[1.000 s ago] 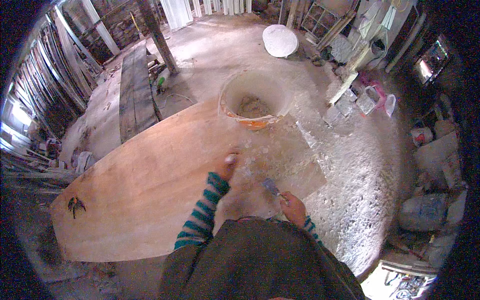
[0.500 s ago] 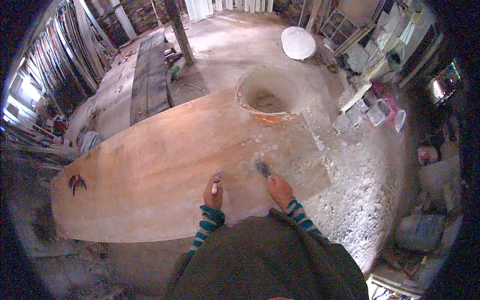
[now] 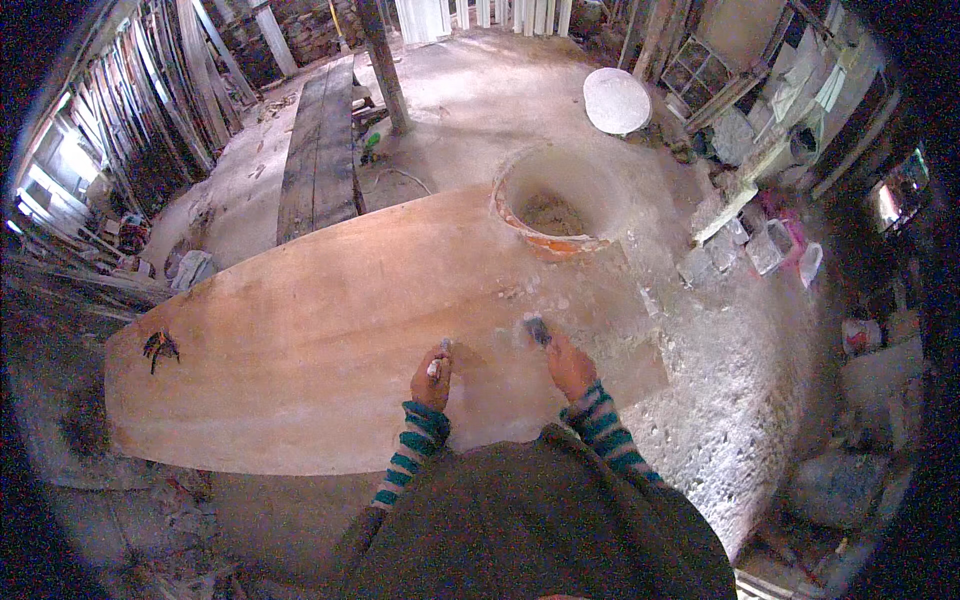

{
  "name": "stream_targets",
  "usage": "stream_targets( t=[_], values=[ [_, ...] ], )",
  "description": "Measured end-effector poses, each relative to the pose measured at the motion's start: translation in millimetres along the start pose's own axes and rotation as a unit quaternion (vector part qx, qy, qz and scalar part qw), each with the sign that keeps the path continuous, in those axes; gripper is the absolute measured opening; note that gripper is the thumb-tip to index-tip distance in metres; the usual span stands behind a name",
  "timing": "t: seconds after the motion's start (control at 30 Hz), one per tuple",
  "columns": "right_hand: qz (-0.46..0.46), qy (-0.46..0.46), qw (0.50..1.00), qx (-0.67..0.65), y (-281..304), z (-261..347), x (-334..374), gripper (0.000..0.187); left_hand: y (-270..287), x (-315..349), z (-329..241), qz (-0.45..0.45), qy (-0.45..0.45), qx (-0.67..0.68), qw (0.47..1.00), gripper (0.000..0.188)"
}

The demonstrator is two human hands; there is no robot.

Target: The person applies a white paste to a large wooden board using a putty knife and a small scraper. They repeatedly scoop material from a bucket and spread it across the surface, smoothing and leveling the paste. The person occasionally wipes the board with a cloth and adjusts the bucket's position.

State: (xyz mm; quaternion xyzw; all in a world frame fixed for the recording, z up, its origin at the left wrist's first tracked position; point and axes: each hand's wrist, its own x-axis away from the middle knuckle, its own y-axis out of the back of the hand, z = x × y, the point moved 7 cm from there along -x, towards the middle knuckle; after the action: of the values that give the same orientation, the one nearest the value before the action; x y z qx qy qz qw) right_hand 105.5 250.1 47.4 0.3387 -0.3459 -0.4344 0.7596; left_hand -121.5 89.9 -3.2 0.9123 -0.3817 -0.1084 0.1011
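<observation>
The wooden board (image 3: 330,360) lies flat on the floor, long axis running from 8 o'clock to 2 o'clock, directly ahead of both hands. The right hand (image 3: 570,365) is clamped on a small scraper (image 3: 537,328), blade pointing to 11 o'clock onto a pale filler patch (image 3: 560,340). The left hand (image 3: 432,378), just beside it at 9 o'clock, is closed around a second small tool (image 3: 441,350). An orange-rimmed tub (image 3: 550,195) stands at 12 o'clock. Pale containers (image 3: 770,245) lie at 2 o'clock.
</observation>
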Motion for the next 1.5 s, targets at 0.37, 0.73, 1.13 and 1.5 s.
stream_targets(
  t=[0.37,0.73,1.13,1.5],
  values=[
    [0.053,-0.032,0.998,-0.004,-11.5,-26.8,14.2,0.030,2.4,-8.4,-7.4,0.019,0.003,-0.019,1.000,0.019],
    [-0.003,0.014,0.999,0.038,-5.8,-21.3,-27.7,0.031,-5.9,-7.2,-1.5,0.043,0.017,-0.028,0.999,0.018],
    [0.018,0.049,0.997,-0.051,-0.3,-0.7,-13.3,0.032,0.4,-1.6,-18.7,0.019,0.051,-0.040,0.998,0.022],
    [0.088,0.022,0.996,-0.022,-17.4,11.0,27.7,0.031,-3.9,-0.2,-3.4,0.018,0.033,0.067,0.997,0.018]
  ],
)
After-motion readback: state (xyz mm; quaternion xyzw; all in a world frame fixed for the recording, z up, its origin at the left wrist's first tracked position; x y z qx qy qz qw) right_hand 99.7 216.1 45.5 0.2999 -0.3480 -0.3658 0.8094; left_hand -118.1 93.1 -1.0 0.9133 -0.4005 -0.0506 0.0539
